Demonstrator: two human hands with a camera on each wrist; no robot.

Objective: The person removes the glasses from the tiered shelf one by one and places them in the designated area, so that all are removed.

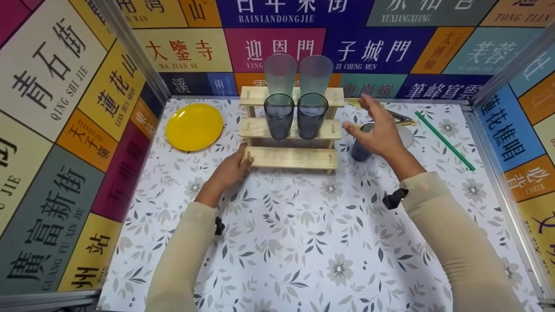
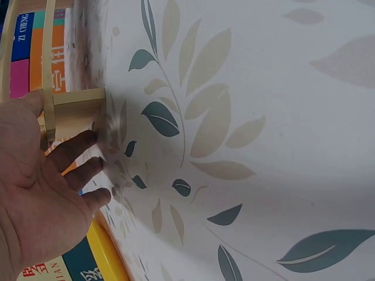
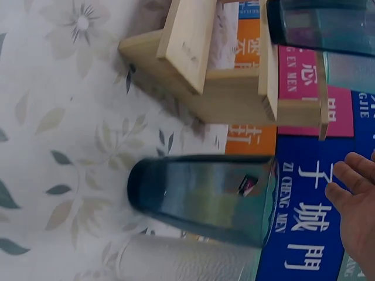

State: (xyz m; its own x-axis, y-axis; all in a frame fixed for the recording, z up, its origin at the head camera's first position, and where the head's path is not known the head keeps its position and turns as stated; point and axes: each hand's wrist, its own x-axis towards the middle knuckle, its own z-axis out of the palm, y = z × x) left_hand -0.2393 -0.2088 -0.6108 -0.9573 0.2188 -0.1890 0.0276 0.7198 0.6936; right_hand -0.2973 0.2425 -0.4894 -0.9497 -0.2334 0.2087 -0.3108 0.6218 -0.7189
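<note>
A three-tier wooden rack (image 1: 290, 157) stands near the back wall. My left hand (image 1: 230, 170) grips the left end of its lowest step, thumb on top; in the left wrist view the other fingers are spread beside the wood. Two dark glasses, one left (image 1: 279, 119) and one right (image 1: 312, 119), stand on the middle step. Two frosted glasses, one left (image 1: 280, 73) and one right (image 1: 316, 73), are on the top step. My right hand (image 1: 377, 130) hovers, fingers apart, above another dark glass (image 3: 205, 196) upright on the table. A gap separates hand and rim in the right wrist view.
A clear textured glass (image 3: 181, 260) stands beside the dark glass on the table. Behind the right hand lie tongs (image 1: 401, 118), and farther right a green straw (image 1: 444, 141). On the left sits a yellow plate (image 1: 194, 127). Printed walls enclose the back and sides.
</note>
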